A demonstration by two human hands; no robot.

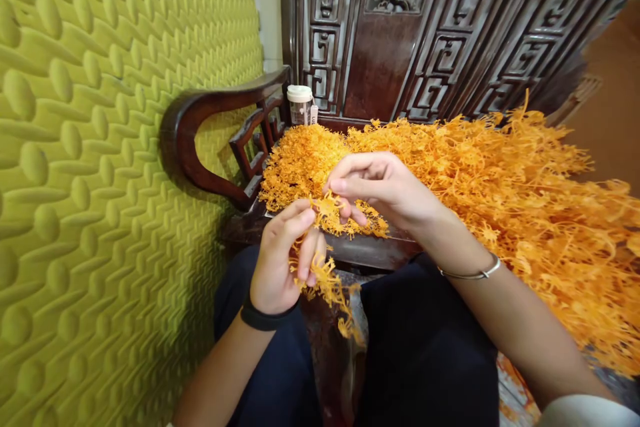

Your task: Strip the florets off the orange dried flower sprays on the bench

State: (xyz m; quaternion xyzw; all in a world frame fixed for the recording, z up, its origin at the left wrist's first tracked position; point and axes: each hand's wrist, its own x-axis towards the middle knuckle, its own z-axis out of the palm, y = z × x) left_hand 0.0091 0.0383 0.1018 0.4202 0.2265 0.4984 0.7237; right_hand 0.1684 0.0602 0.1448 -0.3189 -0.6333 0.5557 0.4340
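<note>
Both hands meet over my lap around a sprig of orange artificial flowers. My left hand, with a black band at the wrist, is closed with the sprig's lower strands hanging below its fingers. From the right, my right hand pinches the upper part of the sprig between thumb and forefinger; its other fingers curl behind. A silver bangle circles that wrist. Just behind the hands lies a heap of small loose orange flower pieces. Longer orange flower stems are piled to the right.
A dark carved wooden bench with a curved armrest and a panelled back holds the flowers. In its far left corner stands a lidded cup. A yellow-green textured wall runs along the left.
</note>
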